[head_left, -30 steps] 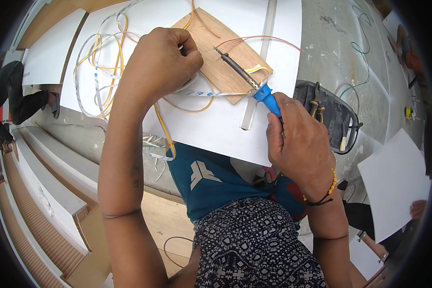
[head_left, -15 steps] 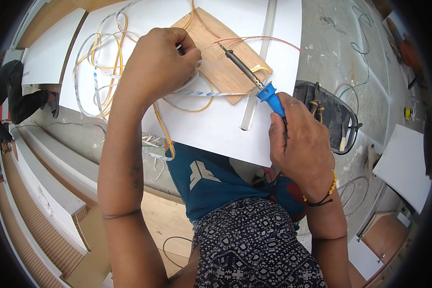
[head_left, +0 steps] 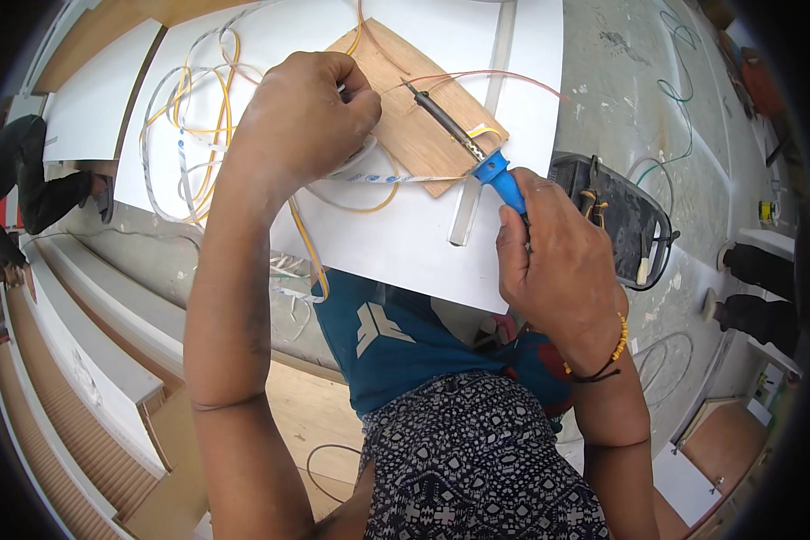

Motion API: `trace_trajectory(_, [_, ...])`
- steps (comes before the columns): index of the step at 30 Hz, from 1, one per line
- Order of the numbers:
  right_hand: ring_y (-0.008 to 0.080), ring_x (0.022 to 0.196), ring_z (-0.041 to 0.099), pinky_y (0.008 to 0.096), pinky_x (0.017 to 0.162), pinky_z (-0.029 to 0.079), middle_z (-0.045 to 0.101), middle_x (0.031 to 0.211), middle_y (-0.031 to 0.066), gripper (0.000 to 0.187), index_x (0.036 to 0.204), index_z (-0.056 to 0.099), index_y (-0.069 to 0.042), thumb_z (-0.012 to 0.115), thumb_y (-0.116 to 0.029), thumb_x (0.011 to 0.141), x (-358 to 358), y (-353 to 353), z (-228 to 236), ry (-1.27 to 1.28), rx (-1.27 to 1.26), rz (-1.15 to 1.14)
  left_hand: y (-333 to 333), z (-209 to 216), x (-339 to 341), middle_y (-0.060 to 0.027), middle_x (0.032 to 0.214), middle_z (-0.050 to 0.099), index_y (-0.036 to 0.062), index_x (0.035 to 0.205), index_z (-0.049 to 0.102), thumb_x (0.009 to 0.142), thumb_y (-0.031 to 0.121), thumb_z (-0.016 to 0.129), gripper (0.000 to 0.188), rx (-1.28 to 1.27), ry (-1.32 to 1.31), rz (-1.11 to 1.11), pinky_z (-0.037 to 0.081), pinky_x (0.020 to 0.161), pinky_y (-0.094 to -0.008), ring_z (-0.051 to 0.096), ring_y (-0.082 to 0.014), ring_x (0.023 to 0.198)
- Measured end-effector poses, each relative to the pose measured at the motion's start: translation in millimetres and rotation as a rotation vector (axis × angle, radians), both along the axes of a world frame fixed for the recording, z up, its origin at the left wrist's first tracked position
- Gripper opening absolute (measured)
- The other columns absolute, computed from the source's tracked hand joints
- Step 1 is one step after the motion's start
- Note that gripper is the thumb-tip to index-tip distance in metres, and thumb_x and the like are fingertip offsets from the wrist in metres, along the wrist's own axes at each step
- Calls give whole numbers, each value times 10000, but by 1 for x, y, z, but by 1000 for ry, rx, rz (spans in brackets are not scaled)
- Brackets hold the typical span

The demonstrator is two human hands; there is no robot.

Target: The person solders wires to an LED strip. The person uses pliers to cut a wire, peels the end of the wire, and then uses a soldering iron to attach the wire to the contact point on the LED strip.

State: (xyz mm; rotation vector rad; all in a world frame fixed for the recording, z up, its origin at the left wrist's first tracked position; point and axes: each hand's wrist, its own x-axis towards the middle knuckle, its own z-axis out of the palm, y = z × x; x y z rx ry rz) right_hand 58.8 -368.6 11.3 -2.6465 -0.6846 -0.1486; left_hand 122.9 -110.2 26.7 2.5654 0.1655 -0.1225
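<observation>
My right hand (head_left: 562, 261) is wrapped round the blue handle of a soldering iron (head_left: 454, 126), whose tip points up and left over a wooden board (head_left: 423, 135). Close to that tip runs a thin reddish wire (head_left: 513, 79), curving in from the right to the fingertips of my left hand (head_left: 310, 112). Those fingers are closed in a pinch on the wire; a small whitish bit shows between them, its kind unclear. Beneath the left hand, a clear printed strip (head_left: 405, 178) stretches right across the board's lower corner.
Tangled yellow and white cable (head_left: 187, 135) lies on the white tabletop (head_left: 378, 243), left of my hand. A flat metallic strip (head_left: 463, 211) rests there too. A black tool case (head_left: 634, 220) stands on the floor at right. People's legs show at far left and far right.
The soldering iron and my right hand have shifted slightly left. At the far right, a person's dark-clad legs have come into view where a white panel was seen. My left hand has barely moved.
</observation>
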Motion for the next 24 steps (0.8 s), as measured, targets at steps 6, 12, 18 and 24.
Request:
trace_trajectory(6, [315, 689, 711, 394, 639, 585, 697, 924, 162, 346, 1263, 639, 42, 670, -150, 977, -1, -1, -3, -3, 15, 5, -7, 8, -1, -56, 663, 682, 2, 877, 708, 925, 179, 706, 183, 11, 36, 45, 510, 571, -274, 635, -102, 581])
trace_trajectory(12, [297, 670, 703, 381, 627, 579, 685, 898, 151, 346, 1261, 642, 43, 672, -154, 978, 0, -1, -2, -1, -1, 9, -5, 3, 0, -50, 647, 675, 4, 858, 704, 926, 176, 705, 185, -3, 25, 39, 503, 533, -282, 627, -106, 542])
trace_trajectory(18, [293, 667, 703, 378, 623, 577, 683, 896, 150, 344, 1259, 642, 43, 672, -155, 980, 0, 0, -1, 8, -11, 6, -5, 5, 1, -57, 638, 674, 4, 858, 707, 915, 176, 700, 182, 31, 27, 22, 504, 535, -278, 639, -110, 546])
trace_trajectory(24, [294, 666, 699, 382, 624, 575, 674, 891, 149, 336, 1257, 639, 40, 665, -157, 986, -1, 0, -1, 14, -14, 13, -3, 2, 2, -62, 640, 677, 3, 849, 708, 905, 174, 698, 181, 46, 6, -4, 508, 541, -278, 642, -113, 549])
